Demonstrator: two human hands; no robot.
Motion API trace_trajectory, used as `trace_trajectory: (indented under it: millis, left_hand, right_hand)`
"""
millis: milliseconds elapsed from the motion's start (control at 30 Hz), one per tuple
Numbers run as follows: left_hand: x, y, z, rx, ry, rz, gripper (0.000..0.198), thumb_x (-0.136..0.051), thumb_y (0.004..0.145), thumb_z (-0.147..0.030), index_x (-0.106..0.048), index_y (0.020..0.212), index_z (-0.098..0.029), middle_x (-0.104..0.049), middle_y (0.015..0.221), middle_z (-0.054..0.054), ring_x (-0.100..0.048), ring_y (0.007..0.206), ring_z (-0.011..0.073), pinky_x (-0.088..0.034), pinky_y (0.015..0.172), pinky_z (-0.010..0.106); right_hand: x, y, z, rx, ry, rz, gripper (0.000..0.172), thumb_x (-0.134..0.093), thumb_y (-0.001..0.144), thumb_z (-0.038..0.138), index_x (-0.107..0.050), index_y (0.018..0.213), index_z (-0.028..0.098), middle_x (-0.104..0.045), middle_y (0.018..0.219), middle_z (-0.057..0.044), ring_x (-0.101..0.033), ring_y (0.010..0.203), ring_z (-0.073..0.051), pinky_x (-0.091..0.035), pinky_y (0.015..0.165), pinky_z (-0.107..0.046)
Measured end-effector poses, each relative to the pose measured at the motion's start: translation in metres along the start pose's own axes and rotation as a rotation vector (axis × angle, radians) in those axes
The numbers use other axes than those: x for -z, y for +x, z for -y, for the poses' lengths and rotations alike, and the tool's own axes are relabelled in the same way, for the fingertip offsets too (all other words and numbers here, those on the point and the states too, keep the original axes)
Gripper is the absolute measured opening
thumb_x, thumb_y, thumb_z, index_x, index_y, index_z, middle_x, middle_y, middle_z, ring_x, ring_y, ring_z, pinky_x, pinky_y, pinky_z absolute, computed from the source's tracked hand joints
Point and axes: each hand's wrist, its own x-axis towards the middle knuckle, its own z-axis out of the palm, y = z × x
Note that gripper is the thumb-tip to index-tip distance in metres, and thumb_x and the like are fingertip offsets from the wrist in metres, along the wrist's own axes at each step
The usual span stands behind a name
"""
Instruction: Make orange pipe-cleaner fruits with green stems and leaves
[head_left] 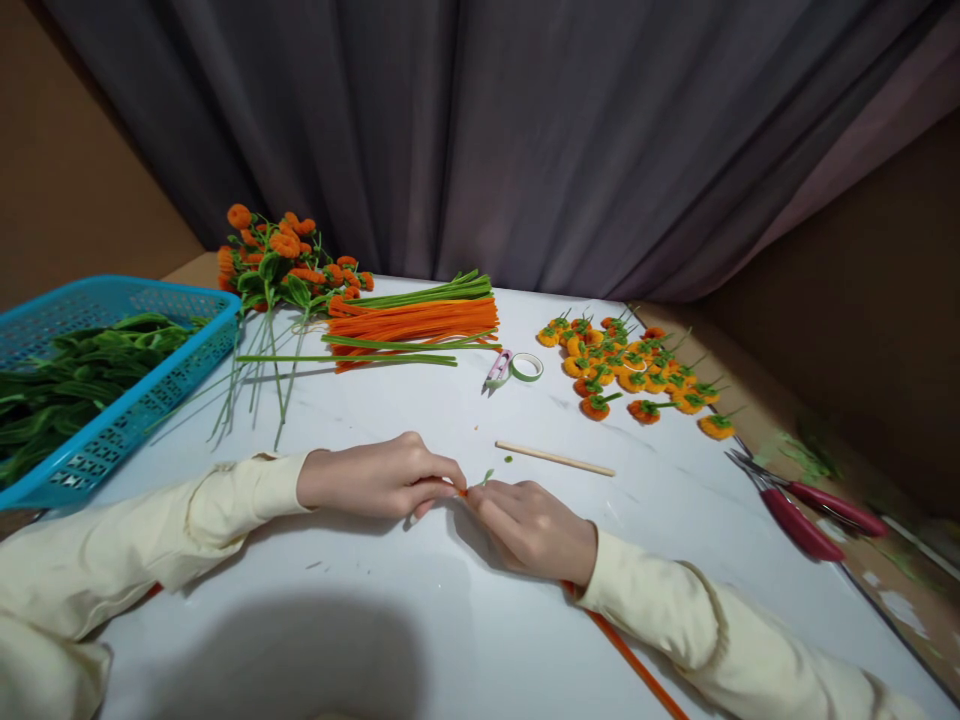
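My left hand [386,478] and my right hand [529,525] meet over the middle of the white table, fingertips nearly touching. A bit of orange pipe cleaner [463,492] shows between them, pinched from both sides; most of it is hidden by my fingers. From under my right wrist, a long orange length [637,665] runs toward the near edge. Beyond my right fingers lie a small green scrap [508,459] and a thin wooden stick [555,458].
Orange pipe cleaners [416,325] and green ones [442,292] lie at the back. Left are a blue basket [150,405] of green leaves and orange flowers [285,245]. Right are yellow-orange flower heads [634,380] and red-handled pliers [802,525]. Pink snips [499,370] touch green tape [526,367].
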Motion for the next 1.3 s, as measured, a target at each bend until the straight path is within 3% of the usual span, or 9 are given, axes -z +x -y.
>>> trace_trajectory:
  millis: [233,467,867,1067,1300]
  left_hand:
    - [-0.0011,0.0006,-0.0065,0.0,0.11,0.016,0.022,-0.038,0.092,-0.016,-0.06,0.089,-0.013,-0.057,0.057,-0.001,-0.048,0.049,0.0091,-0.038,0.052,0.018]
    - [0.0003,-0.0011,-0.0056,0.023,0.097,0.009,0.02,-0.036,0.092,-0.018,-0.056,0.095,-0.014,-0.055,0.058,-0.001,-0.048,0.05,0.0092,-0.037,0.051,0.018]
    - [-0.0025,-0.001,-0.0029,-0.035,0.153,0.036,0.014,-0.036,0.092,-0.019,-0.05,0.094,-0.017,-0.054,0.061,-0.002,-0.048,0.05,0.0099,-0.034,0.05,0.019]
    - [-0.0061,-0.0028,-0.0016,-0.039,0.272,0.034,0.016,-0.035,0.094,-0.023,-0.05,0.096,-0.017,-0.05,0.059,-0.002,-0.043,0.047,0.0111,-0.029,0.046,0.022]
    - [-0.0091,-0.004,-0.0045,-0.143,0.44,0.008,0.019,-0.034,0.093,-0.019,-0.052,0.09,-0.016,-0.06,0.071,0.002,-0.053,0.057,0.0133,-0.033,0.053,0.026]
  right_hand:
    - [0.0001,-0.0006,0.0003,0.016,0.001,-0.058,0.02,-0.029,0.085,0.002,-0.045,0.085,0.016,-0.055,0.063,-0.003,-0.045,0.053,-0.013,-0.03,0.045,-0.025]
    - [0.0009,0.0003,0.0033,-0.239,0.143,-0.095,0.01,-0.042,0.092,0.022,-0.049,0.086,0.017,-0.052,0.058,0.002,-0.043,0.048,-0.01,-0.028,0.046,-0.023]
    - [0.0002,0.0041,0.005,-0.333,0.447,-0.095,0.018,-0.044,0.09,0.018,-0.057,0.078,0.015,-0.05,0.056,0.002,-0.04,0.049,-0.008,-0.032,0.05,-0.019]
    - [-0.0014,0.0033,0.0055,-0.394,0.493,-0.075,0.025,-0.043,0.083,0.013,-0.049,0.059,0.017,-0.038,0.05,0.005,-0.031,0.046,-0.007,-0.028,0.047,-0.018]
    - [-0.0005,0.0037,0.0069,-0.384,0.529,-0.056,0.026,-0.042,0.081,0.012,-0.041,0.055,0.017,-0.031,0.049,0.006,-0.025,0.044,-0.006,-0.026,0.045,-0.018]
